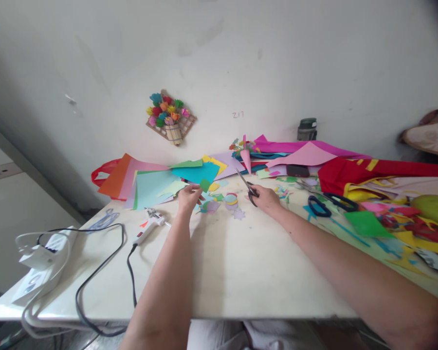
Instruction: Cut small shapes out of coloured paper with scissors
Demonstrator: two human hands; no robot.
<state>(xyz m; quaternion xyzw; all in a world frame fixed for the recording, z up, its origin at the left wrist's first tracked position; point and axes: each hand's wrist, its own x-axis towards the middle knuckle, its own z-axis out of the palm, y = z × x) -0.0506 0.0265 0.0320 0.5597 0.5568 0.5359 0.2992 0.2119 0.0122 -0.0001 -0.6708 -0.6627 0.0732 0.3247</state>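
My left hand [190,198] is closed on a small green paper piece [205,184], pinched at the fingertips above the table. In my right hand [264,198] is a pair of scissors [245,182] with black handles; the blades point up and to the left, apart from the green piece. Between and below the hands lie several small cut paper shapes, among them a lilac scalloped flower [238,214] and a stack of round pieces [231,198]. Beyond them a pink paper cone [246,160] holds small paper flowers.
Coloured paper sheets [153,187] lie along the wall. At left are a glue gun [146,232], cables and a power strip [45,267]. Larger scissors [319,206], paper scraps [405,221] and a red cloth [339,172] lie at right. A dark phone [298,170] rests behind.
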